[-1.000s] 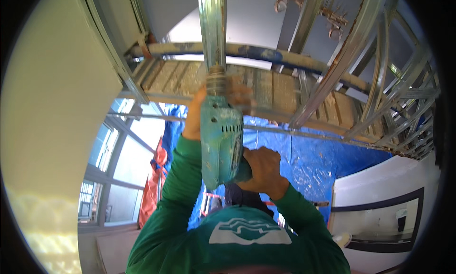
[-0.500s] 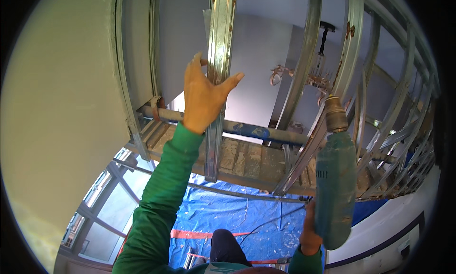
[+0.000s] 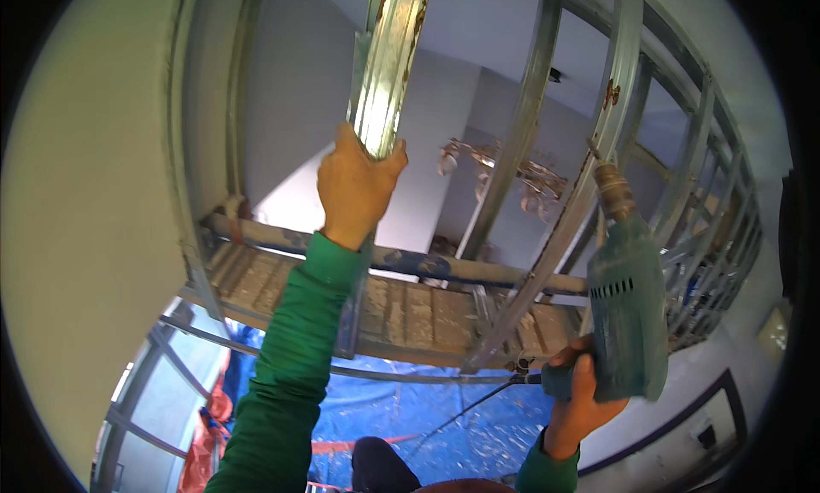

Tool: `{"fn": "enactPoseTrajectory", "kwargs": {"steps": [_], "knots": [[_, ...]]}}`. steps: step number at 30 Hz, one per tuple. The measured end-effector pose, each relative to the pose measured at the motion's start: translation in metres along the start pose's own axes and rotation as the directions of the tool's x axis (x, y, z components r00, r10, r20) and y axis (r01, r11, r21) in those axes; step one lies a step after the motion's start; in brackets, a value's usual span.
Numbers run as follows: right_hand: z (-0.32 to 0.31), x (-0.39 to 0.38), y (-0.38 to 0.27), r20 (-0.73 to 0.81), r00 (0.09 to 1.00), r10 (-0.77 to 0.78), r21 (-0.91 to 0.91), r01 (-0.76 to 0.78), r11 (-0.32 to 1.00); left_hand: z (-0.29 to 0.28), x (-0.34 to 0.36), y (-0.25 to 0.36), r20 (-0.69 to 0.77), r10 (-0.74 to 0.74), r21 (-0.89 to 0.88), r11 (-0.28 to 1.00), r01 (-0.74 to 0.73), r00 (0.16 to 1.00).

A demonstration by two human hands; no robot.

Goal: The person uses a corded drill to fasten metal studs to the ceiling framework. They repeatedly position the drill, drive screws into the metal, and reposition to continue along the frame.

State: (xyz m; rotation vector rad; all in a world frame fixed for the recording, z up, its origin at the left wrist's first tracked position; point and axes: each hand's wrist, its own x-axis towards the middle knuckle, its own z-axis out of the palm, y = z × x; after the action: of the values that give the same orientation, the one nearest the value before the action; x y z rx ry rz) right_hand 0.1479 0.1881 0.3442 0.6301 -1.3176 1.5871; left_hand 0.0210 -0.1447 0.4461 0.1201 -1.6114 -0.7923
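Note:
My left hand [image 3: 354,190], in a green sleeve, grips an upright metal stud [image 3: 391,66] ahead of me. Its fingers wrap round the left edge and its thumb lies against the right edge. Rust marks run along the stud's right side, and its lower part passes behind my forearm. On the right, my right hand [image 3: 581,407] holds a worn green power drill [image 3: 628,301] by the handle. The drill stands nearly upright with its chuck [image 3: 613,192] up, in front of another rust-spotted stud [image 3: 617,83]. A cord trails from the handle.
Plank scaffolding [image 3: 418,318] with a round pipe [image 3: 299,238] crosses behind the studs. Below spreads a blue tarp [image 3: 478,416]. A bare wall panel [image 3: 94,194] fills the left. Beyond the frame hangs a chandelier [image 3: 521,173]; more studs curve along the right.
My left hand has closed from an open, spread pose onto the stud. The drill has turned and tilted slightly, its handle now showing. The whole view has shifted.

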Motion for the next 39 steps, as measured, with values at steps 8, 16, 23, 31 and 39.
{"fn": "enactPoseTrajectory", "kwargs": {"steps": [8, 16, 23, 31, 39], "knots": [[0.046, 0.044, -0.033, 0.200, 0.956, -0.217, -0.175, 0.253, 0.952, -0.010, 0.007, -0.009, 0.192, -0.048, -0.204, 0.975, 0.088, 0.980], [0.102, 0.089, -0.047, 0.449, 0.789, -0.420, -0.344, 0.586, 0.734, -0.011, 0.004, -0.003, 0.137, -0.062, -0.127, 0.989, 0.080, 0.989], [0.130, 0.085, -0.048, 0.468, 0.806, -0.363, -0.294, 0.529, 0.796, -0.014, 0.006, -0.004, 0.202, -0.058, -0.146, 0.985, 0.089, 0.978], [0.138, 0.078, -0.054, 0.440, 0.816, -0.375, -0.305, 0.529, 0.792, -0.010, 0.006, -0.007, 0.201, -0.048, -0.164, 0.983, 0.082, 0.979], [0.141, 0.078, -0.057, 0.438, 0.825, -0.358, -0.319, 0.515, 0.795, -0.014, 0.006, -0.005, 0.237, -0.059, -0.155, 0.983, 0.098, 0.970]]}}
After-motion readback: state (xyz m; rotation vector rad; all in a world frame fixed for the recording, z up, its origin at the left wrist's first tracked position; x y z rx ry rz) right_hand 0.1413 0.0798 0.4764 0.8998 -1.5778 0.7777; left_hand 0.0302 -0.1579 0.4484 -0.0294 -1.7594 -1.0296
